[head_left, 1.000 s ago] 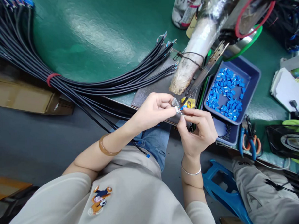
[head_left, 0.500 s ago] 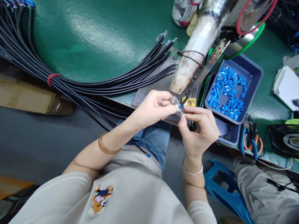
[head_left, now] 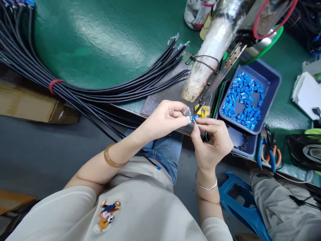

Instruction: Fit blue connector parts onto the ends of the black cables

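Plainly, the only writing that can be made out is on the grey trousers (head_left: 281, 197) at the near right, where letters seem to read "WANG"; the marks on the cardboard box (head_left: 23, 104) at the left are too blurred to read. Compared with half a second ago, more of the small blue connector (head_left: 194, 117) shows between the fingertips, and the right hand (head_left: 214, 139) sits slightly farther left. That connector is at the bench's near edge, just beside the dark tip of a slanting metal tool (head_left: 214, 80). The left hand (head_left: 168, 116) pinches a whitish piece (head_left: 189, 120) against it, while the right grips a thin wire (head_left: 194, 121) between thumb and finger. Farther right stands a tray (head_left: 273, 81) of loose blue pieces (head_left: 242, 87); black cables (head_left: 109, 92) lie to the left.
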`<move>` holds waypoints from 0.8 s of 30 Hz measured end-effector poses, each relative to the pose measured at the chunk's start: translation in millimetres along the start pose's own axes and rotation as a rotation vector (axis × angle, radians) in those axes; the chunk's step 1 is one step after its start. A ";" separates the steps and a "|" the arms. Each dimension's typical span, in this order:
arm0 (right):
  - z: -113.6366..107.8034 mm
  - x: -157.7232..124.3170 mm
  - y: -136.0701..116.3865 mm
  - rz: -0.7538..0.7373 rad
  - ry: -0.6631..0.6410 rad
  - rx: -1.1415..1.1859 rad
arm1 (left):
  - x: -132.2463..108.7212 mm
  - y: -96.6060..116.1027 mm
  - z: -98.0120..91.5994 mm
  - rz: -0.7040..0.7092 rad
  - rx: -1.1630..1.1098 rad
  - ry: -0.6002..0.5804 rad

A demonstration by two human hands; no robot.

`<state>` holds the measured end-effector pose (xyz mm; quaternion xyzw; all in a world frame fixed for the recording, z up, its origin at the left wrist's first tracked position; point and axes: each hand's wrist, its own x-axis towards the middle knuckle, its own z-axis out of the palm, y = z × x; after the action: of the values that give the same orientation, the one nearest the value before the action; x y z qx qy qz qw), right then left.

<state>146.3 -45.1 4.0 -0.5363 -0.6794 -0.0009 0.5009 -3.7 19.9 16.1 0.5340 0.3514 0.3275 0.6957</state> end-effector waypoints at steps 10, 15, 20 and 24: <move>0.0 3.1 -3.7 -0.014 0.018 -0.041 | 0.1 2.1 0.2 0.018 -0.042 -0.022; -0.2 1.5 -1.7 -0.052 -0.007 -0.078 | 0.2 -2.6 -1.5 -0.004 0.006 -0.026; 1.5 0.8 -0.5 -0.044 -0.006 -0.095 | -0.2 -6.1 -1.4 0.012 0.056 -0.022; 1.8 2.5 -3.2 -0.027 0.026 -0.090 | -1.6 -1.5 0.1 0.040 0.108 -0.006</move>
<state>142.9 -43.7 6.6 -0.5490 -0.6792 -0.0448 0.4850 -4.4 18.2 14.9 0.5788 0.3558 0.3206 0.6601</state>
